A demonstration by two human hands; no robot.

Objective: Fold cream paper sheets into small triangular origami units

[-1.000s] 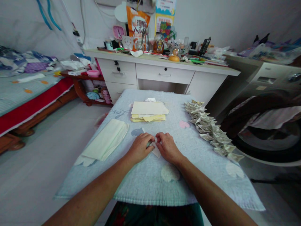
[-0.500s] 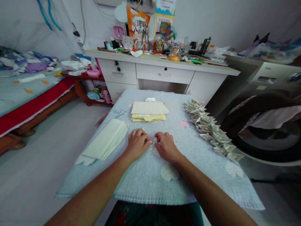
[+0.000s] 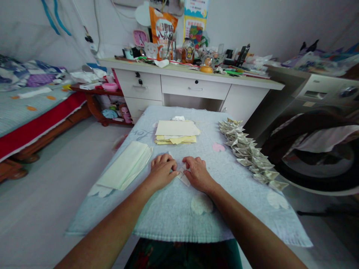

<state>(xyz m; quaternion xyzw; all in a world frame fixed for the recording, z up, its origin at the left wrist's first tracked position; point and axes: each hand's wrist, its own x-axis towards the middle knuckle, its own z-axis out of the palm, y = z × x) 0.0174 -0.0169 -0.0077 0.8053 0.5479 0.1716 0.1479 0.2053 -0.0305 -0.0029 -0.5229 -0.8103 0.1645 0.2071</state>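
Left hand (image 3: 163,172) is easing toward nine o'clock, baring more small paper (image 3: 184,179) at the stack's (image 3: 176,128) six o'clock; likely mid-crease. Both hands curling, right hand (image 3: 198,174) overlapping; can't tell if pinching.

Dim, diffuse light leaves the washing machine (image 3: 288,101) partly in shadow, and wide-angle distortion stretches the edges.

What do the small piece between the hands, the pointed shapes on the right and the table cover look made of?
Small piece: probably matte paper; it looks thin, pale and flat, though fingers hide part.
Pointed shapes: likely folded paper, dull greyish; crisp points and creases show.
Table cover: soft, matte fabric, fiber unclear; its mottled texture and ribbed front edge suggest cloth.
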